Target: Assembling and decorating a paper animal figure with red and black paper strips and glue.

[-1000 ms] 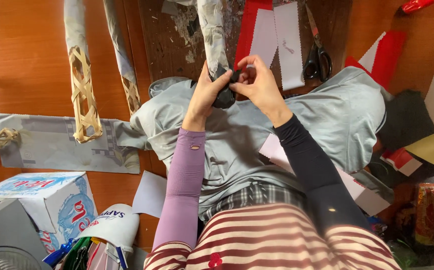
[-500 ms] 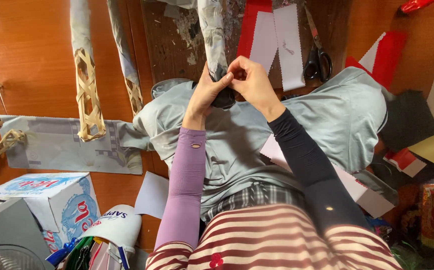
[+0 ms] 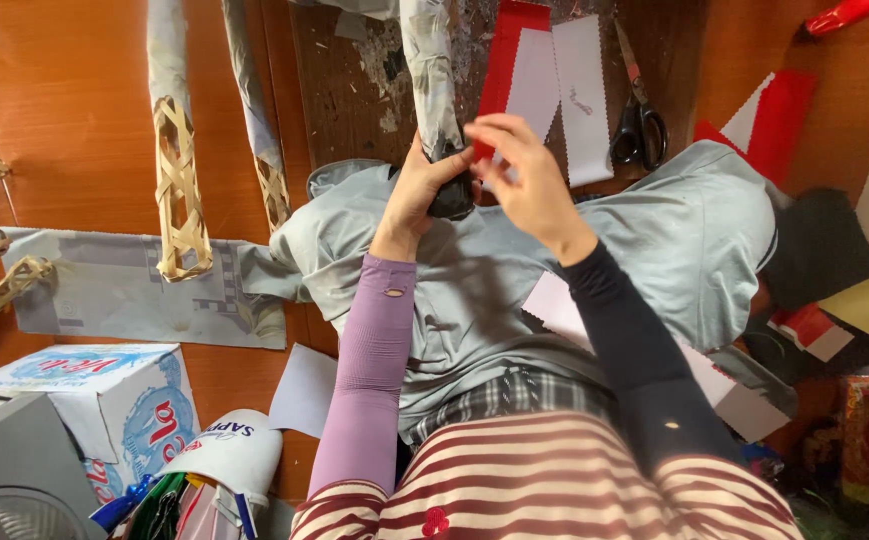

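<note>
My left hand (image 3: 422, 188), in a lilac sleeve, grips the lower end of a newspaper-wrapped stick (image 3: 431, 75) where a dark band (image 3: 452, 200) covers it. My right hand (image 3: 524, 180), in a black sleeve, is at the same end from the right, fingers curled over the top of the dark band. Both hands are above my lap, which is covered by grey trousers (image 3: 654, 240). What the right fingertips pinch is hidden.
Black-handled scissors (image 3: 638, 122) lie beyond my hands beside red and white paper strips (image 3: 544, 70). Two more wrapped sticks with woven bamboo ends (image 3: 179, 190) lie at the left on a newspaper sheet (image 3: 104, 290). A cardboard box (image 3: 104, 400) and paper scraps (image 3: 854, 280) surround me.
My right hand has shifted slightly up and over the dark end of the stick. The left hand keeps its grip. The view has tilted a little.
</note>
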